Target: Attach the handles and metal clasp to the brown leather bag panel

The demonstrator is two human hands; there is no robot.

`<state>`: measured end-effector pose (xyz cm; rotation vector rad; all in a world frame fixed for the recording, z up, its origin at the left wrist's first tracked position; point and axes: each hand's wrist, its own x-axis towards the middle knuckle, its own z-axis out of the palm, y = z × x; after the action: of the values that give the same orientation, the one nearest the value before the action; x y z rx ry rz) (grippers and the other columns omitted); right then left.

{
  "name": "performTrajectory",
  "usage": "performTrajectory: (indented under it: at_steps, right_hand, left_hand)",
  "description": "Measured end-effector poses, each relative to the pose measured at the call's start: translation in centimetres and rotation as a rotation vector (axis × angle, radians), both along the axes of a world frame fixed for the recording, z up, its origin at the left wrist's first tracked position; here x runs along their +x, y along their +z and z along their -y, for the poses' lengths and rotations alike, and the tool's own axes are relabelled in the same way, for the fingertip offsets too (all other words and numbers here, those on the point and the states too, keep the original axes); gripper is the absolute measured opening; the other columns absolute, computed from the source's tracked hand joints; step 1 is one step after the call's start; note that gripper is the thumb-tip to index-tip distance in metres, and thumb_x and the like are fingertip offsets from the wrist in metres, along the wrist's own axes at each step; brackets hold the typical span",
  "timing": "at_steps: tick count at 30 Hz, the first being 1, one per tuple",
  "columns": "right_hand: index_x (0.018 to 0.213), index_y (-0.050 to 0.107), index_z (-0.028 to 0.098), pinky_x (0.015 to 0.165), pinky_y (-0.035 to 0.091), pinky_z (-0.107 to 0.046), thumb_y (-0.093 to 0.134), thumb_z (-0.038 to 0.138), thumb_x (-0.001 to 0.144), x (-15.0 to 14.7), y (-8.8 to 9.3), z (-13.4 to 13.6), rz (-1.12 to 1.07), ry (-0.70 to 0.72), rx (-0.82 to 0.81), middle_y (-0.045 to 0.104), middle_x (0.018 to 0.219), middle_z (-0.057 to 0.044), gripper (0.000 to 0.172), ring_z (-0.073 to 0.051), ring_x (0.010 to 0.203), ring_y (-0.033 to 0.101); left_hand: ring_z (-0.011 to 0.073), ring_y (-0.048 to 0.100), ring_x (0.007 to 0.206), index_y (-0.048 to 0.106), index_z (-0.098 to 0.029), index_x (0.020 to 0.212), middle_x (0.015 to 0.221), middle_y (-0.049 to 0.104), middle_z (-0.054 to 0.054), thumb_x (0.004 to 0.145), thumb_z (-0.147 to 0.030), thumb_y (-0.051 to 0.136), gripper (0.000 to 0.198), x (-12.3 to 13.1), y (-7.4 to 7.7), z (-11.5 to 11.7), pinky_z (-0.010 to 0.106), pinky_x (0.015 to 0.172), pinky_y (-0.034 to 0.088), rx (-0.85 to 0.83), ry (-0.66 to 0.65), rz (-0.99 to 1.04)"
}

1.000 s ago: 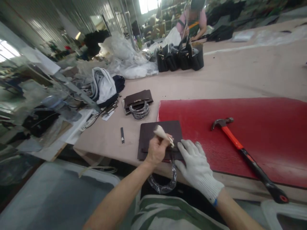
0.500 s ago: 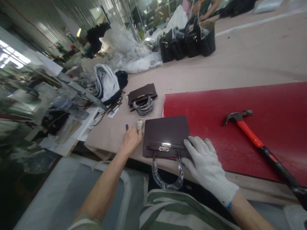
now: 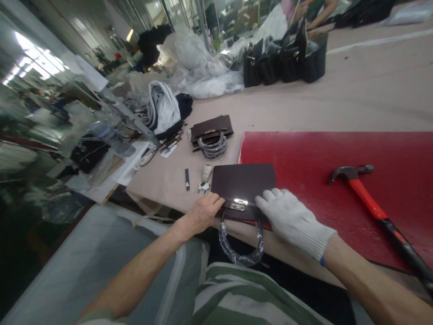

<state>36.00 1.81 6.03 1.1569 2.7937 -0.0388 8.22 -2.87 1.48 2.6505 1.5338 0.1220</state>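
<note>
A dark brown handbag flap (image 3: 243, 183) with a metal clasp (image 3: 238, 204) lies at the near table edge, half on a red mat (image 3: 324, 167). Its plastic-wrapped handle (image 3: 241, 246) hangs over the edge. My bare left hand (image 3: 204, 210) rests on the flap's near left corner, fingers laid flat and holding nothing. My right hand (image 3: 292, 219), in a white knit glove, lies open and flat on the flap's right end. A small wooden-handled tool (image 3: 204, 177) lies on the table just left of the flap.
A hammer with an orange handle (image 3: 372, 205) lies on the red mat to the right. A stack of brown flaps with wrapped handles (image 3: 211, 133) sits behind, beside a small dark strip (image 3: 186, 178). Black handbags (image 3: 284, 61), plastic sheets and another person stand at the far end.
My left hand put the wooden-handled tool down beside the flap and came back onto the flap's left corner. The clasp now shows. My gloved right hand stayed on the flap.
</note>
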Motion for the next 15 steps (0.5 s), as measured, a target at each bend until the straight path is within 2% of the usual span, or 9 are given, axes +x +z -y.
performTrajectory:
  at_steps: [3, 6, 9, 12, 15]
  right_hand:
    - [0.114, 0.069, 0.018, 0.071, 0.037, -0.038, 0.048, 0.009, 0.096, 0.1, -0.6, 0.3, 0.003, 0.034, 0.074, 0.068, 0.101, -0.013, 0.030, -0.028, 0.083, 0.060]
    - [0.107, 0.072, 0.019, 0.072, 0.037, -0.037, 0.050, 0.012, 0.097, 0.9, -1.9, 0.5, -0.042, 0.030, 0.104, 0.068, 0.097, -0.012, 0.025, -0.026, 0.083, 0.058]
    - [0.104, 0.074, 0.019, 0.075, 0.040, -0.037, 0.053, 0.013, 0.095, 2.3, -3.4, 0.3, -0.150, 0.071, 0.140, 0.068, 0.098, -0.012, 0.023, -0.025, 0.086, 0.057]
    - [0.108, 0.076, 0.017, 0.080, 0.045, -0.038, 0.055, 0.010, 0.093, 3.5, -4.5, 0.3, -0.290, 0.173, 0.278, 0.069, 0.103, -0.013, 0.027, -0.025, 0.088, 0.056]
    - [0.108, 0.077, 0.016, 0.087, 0.049, -0.043, 0.056, 0.008, 0.092, 3.8, -5.1, 0.5, -0.380, 0.224, 0.414, 0.070, 0.100, -0.012, 0.027, -0.027, 0.089, 0.055]
  left_hand:
    - [0.0253, 0.060, 0.098, 0.065, -0.016, 0.109, 0.105, 0.066, 0.012, 0.091, 0.001, 0.043, 0.033, -0.6, -1.0, -0.1, 0.039, 0.087, 0.056, 0.049, -0.021, 0.050]
    - [0.0227, 0.062, 0.096, 0.066, -0.016, 0.105, 0.103, 0.066, 0.012, 0.090, 0.002, 0.040, 0.035, -1.2, -2.2, 0.3, 0.036, 0.085, 0.058, 0.146, -0.052, 0.198]
    - [0.0203, 0.064, 0.098, 0.066, -0.015, 0.101, 0.104, 0.067, 0.012, 0.092, 0.001, 0.038, 0.034, -1.9, -3.2, 0.6, 0.035, 0.086, 0.059, 0.269, -0.151, 0.370]
    - [0.0201, 0.066, 0.103, 0.067, -0.016, 0.099, 0.106, 0.068, 0.013, 0.093, 0.001, 0.040, 0.032, -2.4, -3.7, 0.6, 0.035, 0.088, 0.061, 0.372, -0.268, 0.430]
    - [0.0201, 0.067, 0.104, 0.067, -0.015, 0.106, 0.106, 0.069, 0.013, 0.093, 0.001, 0.043, 0.032, -2.2, -3.8, 0.7, 0.035, 0.088, 0.062, 0.445, -0.256, 0.464]
